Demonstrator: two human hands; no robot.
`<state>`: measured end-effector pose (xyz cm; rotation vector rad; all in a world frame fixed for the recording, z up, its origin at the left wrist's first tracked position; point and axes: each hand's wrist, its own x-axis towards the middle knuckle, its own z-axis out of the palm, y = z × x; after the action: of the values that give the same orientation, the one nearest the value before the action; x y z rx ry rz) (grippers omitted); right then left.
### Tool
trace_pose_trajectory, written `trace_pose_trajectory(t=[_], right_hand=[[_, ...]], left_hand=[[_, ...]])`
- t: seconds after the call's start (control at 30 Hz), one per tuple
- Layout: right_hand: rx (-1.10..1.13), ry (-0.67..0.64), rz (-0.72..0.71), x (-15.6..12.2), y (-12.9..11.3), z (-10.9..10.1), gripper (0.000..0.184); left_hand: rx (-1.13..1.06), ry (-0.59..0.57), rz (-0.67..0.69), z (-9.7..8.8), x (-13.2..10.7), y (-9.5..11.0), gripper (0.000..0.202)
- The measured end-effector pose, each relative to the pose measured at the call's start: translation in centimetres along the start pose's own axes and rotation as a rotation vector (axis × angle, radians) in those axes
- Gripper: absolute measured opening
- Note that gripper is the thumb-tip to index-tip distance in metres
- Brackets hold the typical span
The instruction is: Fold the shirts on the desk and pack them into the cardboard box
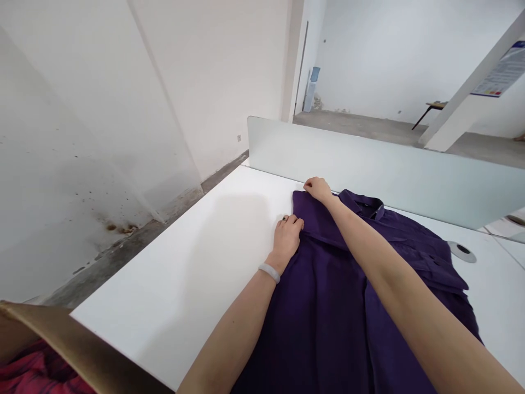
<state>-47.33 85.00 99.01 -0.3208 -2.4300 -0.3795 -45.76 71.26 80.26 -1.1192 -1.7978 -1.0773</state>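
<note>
1. I'm pressing my left hand flat, fingers together, on the purple button-up shirt (its ring is showing).
2. I'm pinching the shirt's upper edge with my right hand.
3. The shirt is lying on the white desk.

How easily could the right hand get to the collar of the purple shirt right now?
Probably yes, easily: the right hand rests on the shirt close beside the collar, and nothing lies between them.

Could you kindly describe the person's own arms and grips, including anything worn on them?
Both forearms are bare, with no sleeves in view. The left arm wears a pale, smooth bangle at the wrist, and the left grip has a dark-stoned ring on one finger. The right arm and right grip show no jewellery.
</note>
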Motion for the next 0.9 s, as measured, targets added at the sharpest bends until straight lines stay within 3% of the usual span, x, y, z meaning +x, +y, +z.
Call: trace_pose_trajectory(t=[0.2, 0.37, 0.57, 0.77, 0.9], right_hand=[[0.064, -0.103, 0.009, -5.4, 7.3, -4.7, 0.025], [0.052, -0.199, -0.014, -10.9, 11.2, -5.8, 0.024], [-0.046, -0.069, -0.029, -12.3, 11.4, -5.3, 0.024], [-0.133, -0.121, -0.048, -12.6, 10.9, -4.4, 0.015], [-0.145, -0.104, -0.06, -13.4, 11.2, -3.7, 0.028]], left_hand=[[-0.02, -0.004, -0.019, -0.1, 0.1, 0.1, 0.028], [-0.049, -0.008, -0.033, -0.3, 0.3, 0.1, 0.03], [-0.025, -0.015, -0.033, -0.3, 0.3, 0.1, 0.031], [-0.002, -0.028, -0.036, -0.6, 0.4, 0.2, 0.032], [-0.007, -0.026, -0.047, -0.6, 0.4, 0.3, 0.031]])
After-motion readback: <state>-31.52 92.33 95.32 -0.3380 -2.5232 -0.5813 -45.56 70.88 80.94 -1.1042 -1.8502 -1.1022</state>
